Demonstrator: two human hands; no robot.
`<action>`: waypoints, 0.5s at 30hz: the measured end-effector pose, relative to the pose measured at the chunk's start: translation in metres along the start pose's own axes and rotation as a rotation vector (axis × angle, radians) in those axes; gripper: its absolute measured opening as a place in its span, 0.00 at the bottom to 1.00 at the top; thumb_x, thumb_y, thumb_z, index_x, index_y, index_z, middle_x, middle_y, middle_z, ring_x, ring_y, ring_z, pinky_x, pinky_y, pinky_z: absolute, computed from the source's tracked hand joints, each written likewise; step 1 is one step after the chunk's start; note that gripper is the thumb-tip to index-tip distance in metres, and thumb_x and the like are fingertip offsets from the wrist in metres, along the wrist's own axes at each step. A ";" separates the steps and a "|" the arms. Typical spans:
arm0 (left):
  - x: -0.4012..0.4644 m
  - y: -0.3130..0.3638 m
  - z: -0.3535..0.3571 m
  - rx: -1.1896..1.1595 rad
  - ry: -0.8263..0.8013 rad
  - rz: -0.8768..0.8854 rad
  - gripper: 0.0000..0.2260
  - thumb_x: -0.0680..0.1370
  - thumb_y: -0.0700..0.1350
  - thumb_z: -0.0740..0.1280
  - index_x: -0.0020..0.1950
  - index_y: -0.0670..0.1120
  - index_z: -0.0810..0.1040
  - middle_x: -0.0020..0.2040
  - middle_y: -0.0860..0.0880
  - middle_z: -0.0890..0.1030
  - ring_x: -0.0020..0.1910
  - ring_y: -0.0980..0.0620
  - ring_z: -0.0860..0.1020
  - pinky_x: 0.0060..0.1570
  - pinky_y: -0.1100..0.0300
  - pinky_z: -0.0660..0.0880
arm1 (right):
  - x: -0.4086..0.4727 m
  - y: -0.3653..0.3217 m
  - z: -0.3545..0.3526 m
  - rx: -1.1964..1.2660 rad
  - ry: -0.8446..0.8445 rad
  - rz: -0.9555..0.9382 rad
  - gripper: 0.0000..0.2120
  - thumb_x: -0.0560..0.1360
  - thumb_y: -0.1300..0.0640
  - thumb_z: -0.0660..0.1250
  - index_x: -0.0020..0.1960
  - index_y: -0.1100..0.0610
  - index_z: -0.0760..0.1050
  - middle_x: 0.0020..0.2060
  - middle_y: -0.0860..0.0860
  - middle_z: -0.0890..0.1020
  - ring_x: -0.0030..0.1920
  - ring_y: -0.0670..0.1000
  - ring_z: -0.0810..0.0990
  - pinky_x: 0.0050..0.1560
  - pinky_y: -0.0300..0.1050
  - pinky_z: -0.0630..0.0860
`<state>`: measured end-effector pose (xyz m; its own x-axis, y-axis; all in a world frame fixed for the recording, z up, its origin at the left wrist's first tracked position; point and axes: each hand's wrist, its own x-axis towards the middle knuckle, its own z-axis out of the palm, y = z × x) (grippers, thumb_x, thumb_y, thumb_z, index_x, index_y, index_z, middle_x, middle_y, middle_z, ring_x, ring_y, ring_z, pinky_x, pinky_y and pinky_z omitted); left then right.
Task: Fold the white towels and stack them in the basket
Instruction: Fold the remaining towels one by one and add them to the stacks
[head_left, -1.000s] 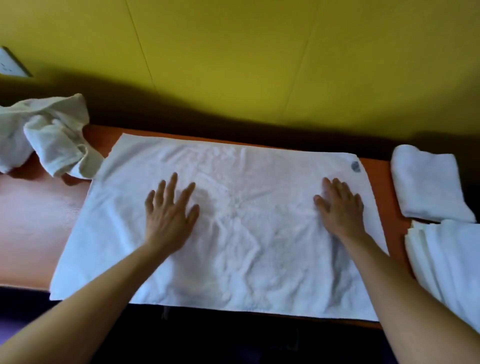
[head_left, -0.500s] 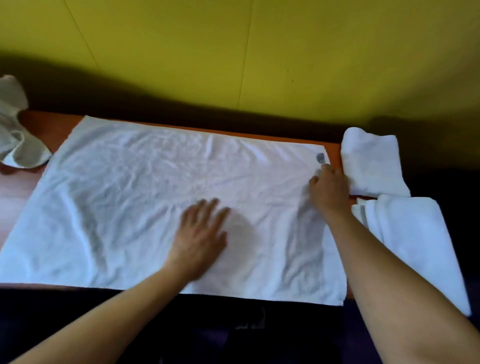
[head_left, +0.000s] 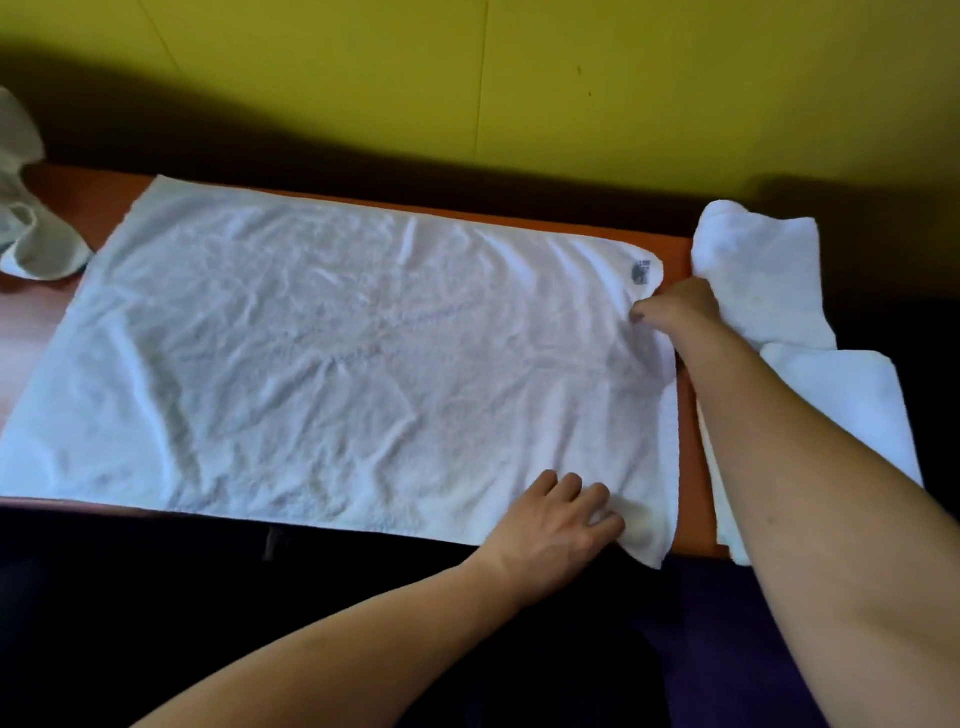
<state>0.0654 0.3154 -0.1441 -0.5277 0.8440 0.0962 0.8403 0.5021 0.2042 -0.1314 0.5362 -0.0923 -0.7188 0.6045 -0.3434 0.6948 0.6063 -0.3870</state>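
Note:
A large white towel (head_left: 337, 358) lies spread flat on the orange-brown table (head_left: 78, 202), with a small grey label near its far right corner. My right hand (head_left: 678, 312) pinches the towel's right edge just below that label. At the near right corner, my left hand (head_left: 558, 525) has its fingers curled onto the towel. Two folded white towels lie at the right: one (head_left: 758, 270) further back, one (head_left: 852, 410) nearer. No basket is in view.
A crumpled white towel (head_left: 31, 244) lies at the table's far left. A yellow wall (head_left: 467, 78) stands right behind the table. The table's near edge borders dark space below.
Both hands have slid right across the towel. My left hand went from the middle to the near right corner. My right hand closed on the right edge. The view shifted right.

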 end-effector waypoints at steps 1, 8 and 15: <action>0.000 0.000 -0.004 -0.041 0.005 -0.026 0.11 0.76 0.40 0.57 0.53 0.47 0.76 0.48 0.47 0.78 0.39 0.46 0.74 0.39 0.53 0.70 | 0.000 -0.002 -0.001 0.036 -0.005 -0.014 0.22 0.73 0.51 0.74 0.64 0.59 0.75 0.61 0.56 0.80 0.61 0.62 0.79 0.52 0.50 0.74; 0.003 0.000 -0.046 -0.596 0.038 -0.449 0.17 0.72 0.33 0.61 0.54 0.50 0.63 0.44 0.52 0.69 0.39 0.49 0.67 0.37 0.54 0.65 | 0.002 -0.008 -0.007 0.387 -0.056 0.135 0.29 0.74 0.42 0.71 0.68 0.60 0.73 0.62 0.57 0.80 0.57 0.60 0.80 0.50 0.48 0.74; 0.010 0.025 -0.085 -0.717 0.068 -0.353 0.11 0.84 0.54 0.53 0.54 0.48 0.67 0.48 0.48 0.75 0.46 0.46 0.73 0.47 0.49 0.71 | -0.002 -0.004 -0.062 0.705 0.166 0.048 0.21 0.75 0.50 0.72 0.63 0.62 0.79 0.57 0.56 0.81 0.49 0.53 0.78 0.49 0.44 0.72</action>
<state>0.0701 0.3205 -0.0555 -0.7732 0.6331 -0.0366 0.3502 0.4744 0.8076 -0.1313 0.5639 -0.0372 -0.6357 0.7264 -0.2613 0.5033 0.1333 -0.8538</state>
